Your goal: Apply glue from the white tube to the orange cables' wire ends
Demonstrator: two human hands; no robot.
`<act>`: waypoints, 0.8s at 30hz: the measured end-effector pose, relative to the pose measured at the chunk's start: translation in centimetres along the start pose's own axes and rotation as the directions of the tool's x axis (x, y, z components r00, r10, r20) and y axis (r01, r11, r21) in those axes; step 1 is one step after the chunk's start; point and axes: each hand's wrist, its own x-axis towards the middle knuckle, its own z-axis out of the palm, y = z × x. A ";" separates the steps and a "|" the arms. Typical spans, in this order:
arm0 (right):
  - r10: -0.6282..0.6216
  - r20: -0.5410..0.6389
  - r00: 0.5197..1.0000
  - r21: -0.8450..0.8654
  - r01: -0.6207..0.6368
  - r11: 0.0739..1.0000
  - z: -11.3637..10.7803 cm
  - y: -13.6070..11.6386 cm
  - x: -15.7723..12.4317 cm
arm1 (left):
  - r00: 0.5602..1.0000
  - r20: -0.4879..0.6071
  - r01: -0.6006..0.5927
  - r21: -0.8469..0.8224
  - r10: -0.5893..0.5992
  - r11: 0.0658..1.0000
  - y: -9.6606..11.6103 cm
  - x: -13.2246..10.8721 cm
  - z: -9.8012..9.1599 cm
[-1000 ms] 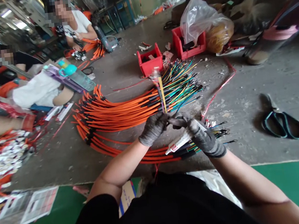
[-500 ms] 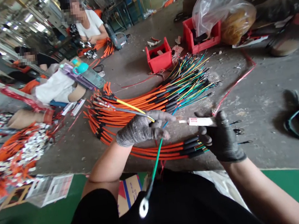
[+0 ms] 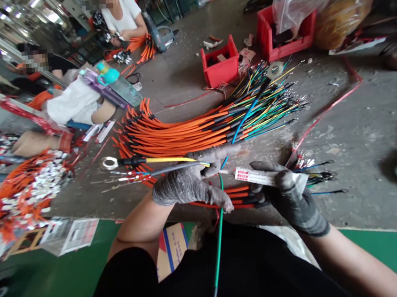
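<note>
Presently, the right hand (image 3: pixel 292 197) has its thumb and fingers clamped on a white tube (image 3: pixel 258 176) with red print. The nozzle (image 3: pixel 226 171) points toward the left fingertips and ends at the fork of a wire bundle (image 3: pixel 204 165); contact cannot be confirmed.

Left hand (image 3: pixel 184 185): thumb and forefinger spread, bundle crossing between them. The other fingers appear clamped on it, though partly hidden. The yellow wire (image 3: pixel 171 160) and grey wire (image 3: pixel 175 167) extend leftward from these fingers; the blue wire (image 3: pixel 248 118) rises beyond the forefinger; the green wire (image 3: pixel 219 250) drops past the thumb.

Status: ring terminals are already fitted to the yellow and blue wires. No deposit is discernible at the fork, so this unit is judged incomplete. A larger group of orange cables (image 3: pixel 183 133) lies beyond the left fingers; a smaller group (image 3: pixel 240 190) lies beneath both hands. Which group, if either, is finished cannot be determined.
</note>
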 end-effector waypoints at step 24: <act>-0.677 0.399 0.618 -0.597 0.736 0.319 -0.5 0.5 -0.1 | 0.927 -0.314 -0.183 0.104 0.207 0.978 -1.1 3.4 -0.6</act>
